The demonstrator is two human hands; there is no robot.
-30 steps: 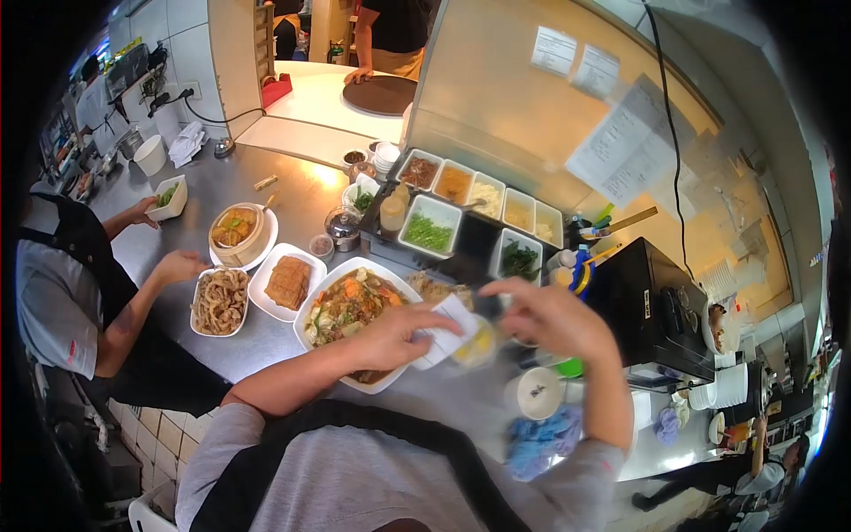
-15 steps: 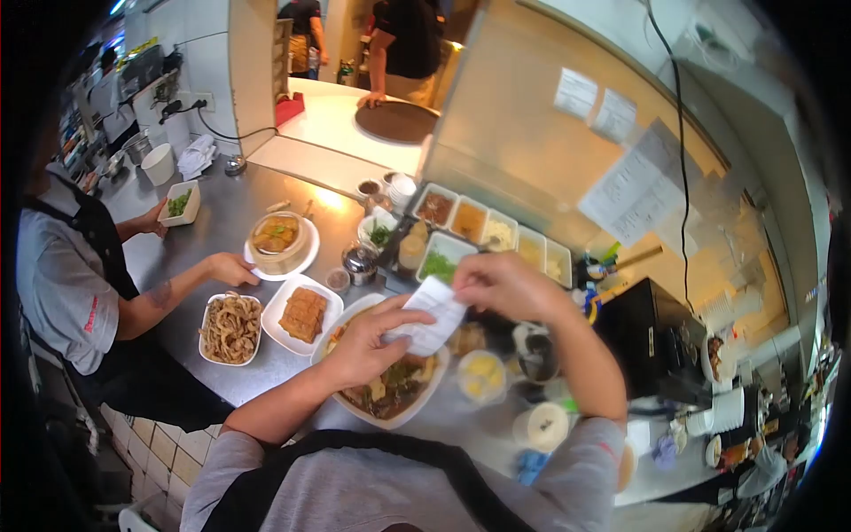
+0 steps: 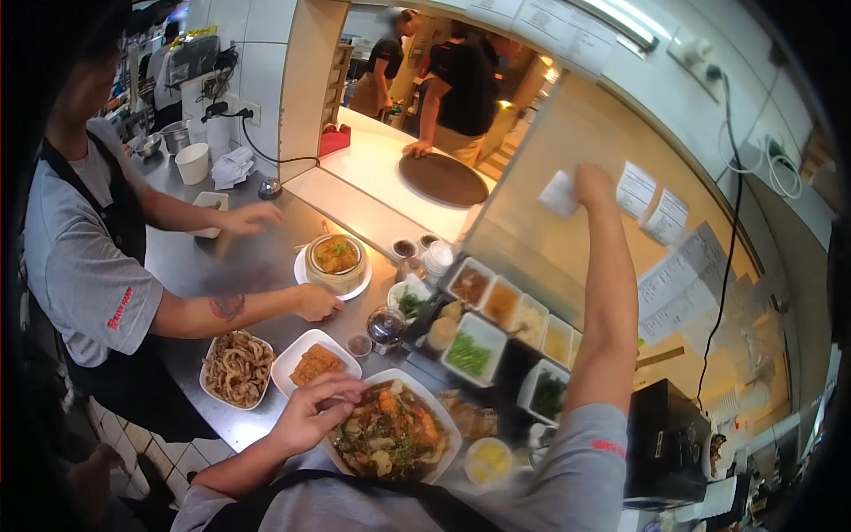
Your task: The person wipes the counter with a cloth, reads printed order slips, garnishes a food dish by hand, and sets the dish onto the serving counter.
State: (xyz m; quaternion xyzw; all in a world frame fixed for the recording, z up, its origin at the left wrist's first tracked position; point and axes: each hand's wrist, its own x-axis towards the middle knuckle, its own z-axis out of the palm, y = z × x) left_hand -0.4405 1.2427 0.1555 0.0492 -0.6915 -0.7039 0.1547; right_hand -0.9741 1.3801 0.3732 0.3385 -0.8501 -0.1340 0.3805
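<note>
My right hand (image 3: 592,186) is raised against the tan wall panel, its fingers closed on a white paper slip (image 3: 558,194), left of two posted slips (image 3: 636,190). My left hand (image 3: 319,410) hovers over the left rim of a large white bowl of stew (image 3: 390,430), its fingers curled together; whether anything is between them is too small to tell. Just behind that hand sits a white dish with a fried brown block (image 3: 315,363). A dish of fried strips (image 3: 238,370) stands farther left.
A co-worker (image 3: 89,239) on the left touches a plate under a bamboo steamer (image 3: 335,266). Ingredient tubs (image 3: 472,355), a glass jar (image 3: 386,326) and a black machine (image 3: 667,443) line the counter. A round tray (image 3: 443,180) lies on the pass, where people stand.
My right hand has carried the slip up to the wall panel. My left hand has let go of it and moved left. The view has shifted; the co-worker's far hand has left the greens container.
</note>
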